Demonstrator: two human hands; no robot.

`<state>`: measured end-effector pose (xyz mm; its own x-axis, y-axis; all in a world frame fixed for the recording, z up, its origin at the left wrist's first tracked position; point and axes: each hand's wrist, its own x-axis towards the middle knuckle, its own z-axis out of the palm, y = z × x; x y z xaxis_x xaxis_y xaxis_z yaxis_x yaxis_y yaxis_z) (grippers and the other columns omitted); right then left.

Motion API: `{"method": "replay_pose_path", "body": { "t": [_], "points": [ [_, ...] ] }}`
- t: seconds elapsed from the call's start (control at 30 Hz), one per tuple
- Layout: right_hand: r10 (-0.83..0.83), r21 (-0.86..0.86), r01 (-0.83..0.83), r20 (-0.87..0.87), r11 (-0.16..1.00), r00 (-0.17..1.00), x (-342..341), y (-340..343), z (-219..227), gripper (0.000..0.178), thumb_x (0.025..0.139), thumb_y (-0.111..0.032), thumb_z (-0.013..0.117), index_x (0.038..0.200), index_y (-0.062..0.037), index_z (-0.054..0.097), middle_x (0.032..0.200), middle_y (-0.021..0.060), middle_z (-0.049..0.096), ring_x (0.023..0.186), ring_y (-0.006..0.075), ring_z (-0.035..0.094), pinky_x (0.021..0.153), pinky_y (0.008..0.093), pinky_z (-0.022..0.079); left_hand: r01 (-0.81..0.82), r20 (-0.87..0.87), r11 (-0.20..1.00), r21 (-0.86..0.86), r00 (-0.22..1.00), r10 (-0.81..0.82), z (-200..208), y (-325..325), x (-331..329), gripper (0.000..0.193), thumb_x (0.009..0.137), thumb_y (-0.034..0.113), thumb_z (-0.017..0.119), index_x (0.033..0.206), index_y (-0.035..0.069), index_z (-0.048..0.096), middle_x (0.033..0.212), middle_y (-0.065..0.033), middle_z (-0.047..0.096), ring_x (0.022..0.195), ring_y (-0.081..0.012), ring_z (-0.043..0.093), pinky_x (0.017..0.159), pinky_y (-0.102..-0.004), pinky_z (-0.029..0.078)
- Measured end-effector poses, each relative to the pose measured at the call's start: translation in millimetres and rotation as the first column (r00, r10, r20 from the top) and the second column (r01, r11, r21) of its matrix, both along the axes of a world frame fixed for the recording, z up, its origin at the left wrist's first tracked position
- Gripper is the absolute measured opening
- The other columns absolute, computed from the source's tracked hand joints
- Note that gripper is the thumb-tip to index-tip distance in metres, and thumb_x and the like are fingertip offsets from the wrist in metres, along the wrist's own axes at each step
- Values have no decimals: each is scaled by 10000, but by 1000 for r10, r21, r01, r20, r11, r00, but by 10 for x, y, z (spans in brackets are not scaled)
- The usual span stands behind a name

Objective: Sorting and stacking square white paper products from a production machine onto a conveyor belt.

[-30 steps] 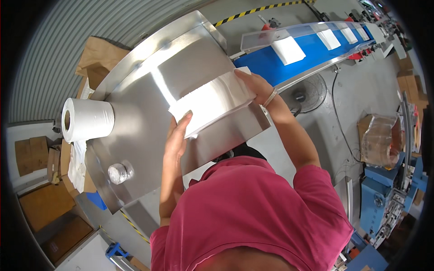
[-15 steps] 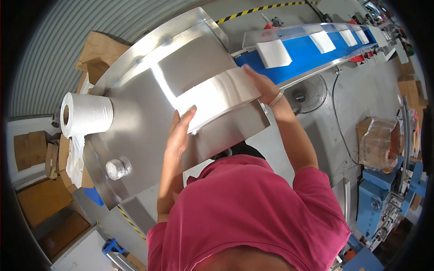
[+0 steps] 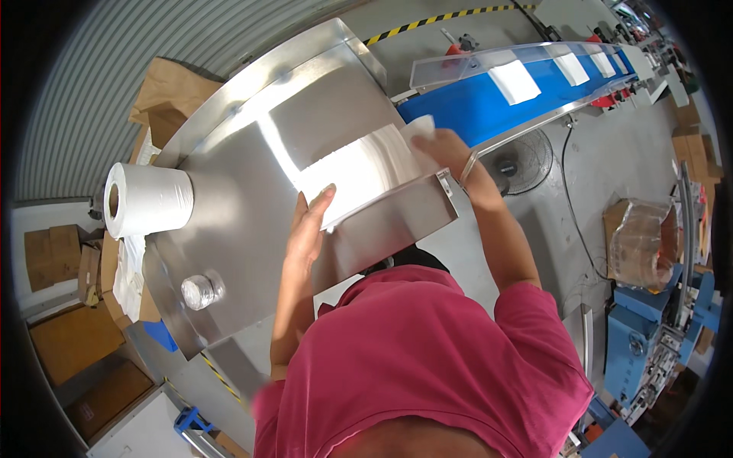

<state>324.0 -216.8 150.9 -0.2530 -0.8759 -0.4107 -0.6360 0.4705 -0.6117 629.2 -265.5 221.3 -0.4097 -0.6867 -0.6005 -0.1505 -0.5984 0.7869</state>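
Note:
A long stack of white folded tissues (image 3: 355, 172) lies on its side across the metal table (image 3: 221, 229). My left hand (image 3: 308, 229) presses against the stack's left end, its thumb over the near corner and its fingers closed on that end. At the stack's right end, my right hand (image 3: 443, 149) is pinched on a small bundle of white tissues (image 3: 418, 128), which tilts away from the rest. That hand is slightly blurred and its fingertips are partly hidden. Just beyond it begins the blue conveyor belt (image 3: 466, 114), bearing several spaced white tissue bundles (image 3: 514, 82).
A large white roll (image 3: 149, 200) and a small clear-wrapped roll (image 3: 198, 291) stand on the table's left side. The table has a raised metal rim (image 3: 252, 84) at the back. A clear guard (image 3: 443, 72) runs along the belt's far side; a floor fan (image 3: 515, 162) stands below.
My right hand has drawn a bundle apart from the stack's right end. On the belt the bundles have moved right, away from the table. The left hand stays at the stack's left end.

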Motion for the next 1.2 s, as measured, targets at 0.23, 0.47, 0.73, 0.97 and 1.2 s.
{"method": "replay_pose_path", "body": {
  "t": [0.23, 0.47, 0.73, 0.97, 1.2],
  "points": [
    [-430, 440, 629, 884, 640, -181, -76, -53, 112, 484, 851, -355, 548, 1147, 19, 465, 1046, 114, 575, 887, 235, 588, 814, 333, 475, -5, 30, 998, 55, 1000, 3, 233, 57, -159, 1133, 742, 418, 653, 1310, -62, -201, 1389, -182, 275, 1335, -273, 116, 1041, -494, -43],
    [-290, -31, 456, 732, 890, 617, 639, -153, 693, 457, 830, -365, 579, 1116, -12, 532, 979, 54, 589, 874, 128, 546, 760, 251, 427, -5, 3, 999, 36, 1000, 5, 243, 62, -235, 1146, 746, 405, 654, 1290, -66, -237, 1384, -189, 281, 1335, -265, 120, 1053, -461, -30],
    [-307, -253, 466, 483, 848, 820, 455, -109, 426, 430, 830, -345, 564, 1057, 20, 554, 919, 93, 611, 834, 190, 591, 691, 263, 458, -21, 53, 999, 40, 998, 19, 206, 89, -218, 1142, 748, 427, 643, 1300, -45, -238, 1388, -167, 287, 1337, -263, 115, 1048, -480, -33],
    [-359, 375, 796, 908, 475, -214, -80, -54, 80, 438, 855, -297, 545, 1150, 7, 431, 1043, 144, 547, 899, 283, 576, 774, 413, 500, 8, 37, 998, 58, 999, -10, 217, 59, -233, 1129, 760, 422, 632, 1296, -52, -240, 1390, -150, 292, 1335, -261, 121, 1055, -455, -20],
    [-186, -120, 396, 736, 910, 651, 697, -120, 718, 523, 822, -365, 588, 1168, 15, 493, 1064, 113, 573, 946, 159, 542, 847, 258, 402, 13, -30, 999, 42, 999, -12, 263, 88, -329, 1115, 782, 378, 624, 1270, -55, -280, 1380, -181, 292, 1329, -239, 157, 1066, -417, 15]
  ]
}}
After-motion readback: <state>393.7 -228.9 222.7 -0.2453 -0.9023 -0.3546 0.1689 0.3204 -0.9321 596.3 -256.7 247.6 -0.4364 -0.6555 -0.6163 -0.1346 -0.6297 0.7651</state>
